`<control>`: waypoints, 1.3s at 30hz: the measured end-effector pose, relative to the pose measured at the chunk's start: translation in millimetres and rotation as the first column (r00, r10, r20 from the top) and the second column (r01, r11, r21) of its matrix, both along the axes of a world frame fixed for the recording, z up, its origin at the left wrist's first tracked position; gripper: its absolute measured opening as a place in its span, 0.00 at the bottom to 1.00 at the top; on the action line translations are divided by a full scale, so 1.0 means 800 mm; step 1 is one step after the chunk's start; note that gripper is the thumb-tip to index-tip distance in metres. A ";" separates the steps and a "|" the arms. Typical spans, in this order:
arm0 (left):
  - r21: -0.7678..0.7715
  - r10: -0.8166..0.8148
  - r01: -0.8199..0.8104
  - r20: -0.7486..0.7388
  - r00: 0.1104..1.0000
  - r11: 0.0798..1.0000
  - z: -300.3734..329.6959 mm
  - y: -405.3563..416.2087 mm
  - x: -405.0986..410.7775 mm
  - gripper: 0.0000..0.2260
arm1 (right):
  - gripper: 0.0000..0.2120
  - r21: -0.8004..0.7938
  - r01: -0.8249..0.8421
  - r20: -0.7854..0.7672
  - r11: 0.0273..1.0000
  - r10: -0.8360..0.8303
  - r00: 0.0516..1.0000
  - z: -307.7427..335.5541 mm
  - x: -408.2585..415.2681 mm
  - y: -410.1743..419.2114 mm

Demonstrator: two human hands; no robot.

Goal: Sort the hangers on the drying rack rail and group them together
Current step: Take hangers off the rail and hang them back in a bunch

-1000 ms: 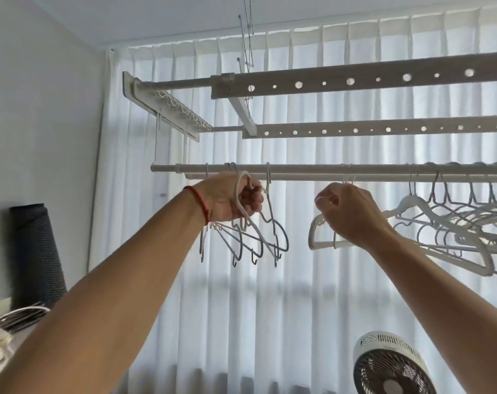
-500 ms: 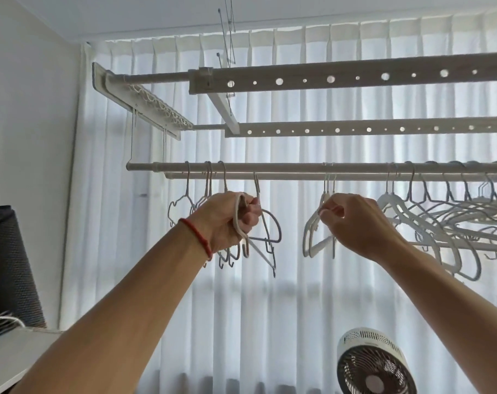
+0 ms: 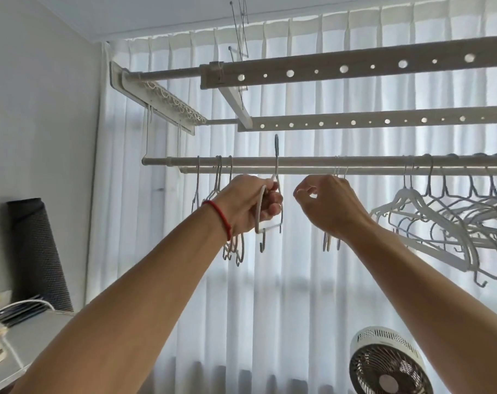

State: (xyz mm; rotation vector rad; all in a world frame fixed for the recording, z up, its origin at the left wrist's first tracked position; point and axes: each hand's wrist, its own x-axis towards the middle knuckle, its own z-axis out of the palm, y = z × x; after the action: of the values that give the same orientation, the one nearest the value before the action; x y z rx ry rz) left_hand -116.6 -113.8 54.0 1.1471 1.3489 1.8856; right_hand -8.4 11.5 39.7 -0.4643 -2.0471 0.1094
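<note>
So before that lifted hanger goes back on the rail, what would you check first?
1. Left hand grips the lifted hanger: ok.
2. Its hook is above the rail, free of it: ok.
3. Bare rail between the left group and the hooks by the right hand: ok.
4. Right hand holding a hanger: cannot tell.
5. Big right bunch hanging on the rail: ok.

Both arms reach up to the drying rail [image 3: 312, 161], which runs across in front of a white curtain [image 3: 298, 294]. The left hand [image 3: 250, 203] grips a grey hanger [image 3: 276, 177] whose hook stands above the rail. The right hand [image 3: 328, 204], just right of it, pinches its thumb and fingers together beside thin hanger hooks. More hangers [image 3: 446, 220] crowd the rail's right end, and a few hang left of the left hand. A fan [image 3: 389, 362] stands low right.
</note>
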 end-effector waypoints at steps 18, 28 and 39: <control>-0.259 0.228 -0.266 -0.165 0.959 0.929 -0.016 0.061 -0.089 0.05 | 0.15 -0.012 0.086 0.080 0.996 -0.085 0.993 -0.025 0.020 0.027; 0.405 0.458 -0.540 -0.888 -0.042 0.737 -0.026 0.063 0.028 0.18 | 0.10 0.084 0.296 -0.152 0.951 -0.281 0.947 -0.037 0.086 0.053; 0.128 0.184 -0.138 -0.820 0.543 0.982 -0.020 0.203 0.233 0.15 | 0.14 0.087 0.645 0.285 0.759 -0.639 0.714 -0.056 0.230 0.144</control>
State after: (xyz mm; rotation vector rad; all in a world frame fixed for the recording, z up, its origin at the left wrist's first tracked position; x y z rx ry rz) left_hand 70.0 48.7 38.3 2.1840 1.9436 1.4882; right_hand 175.8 126.7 -5.0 -1.2504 -2.0504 -0.3929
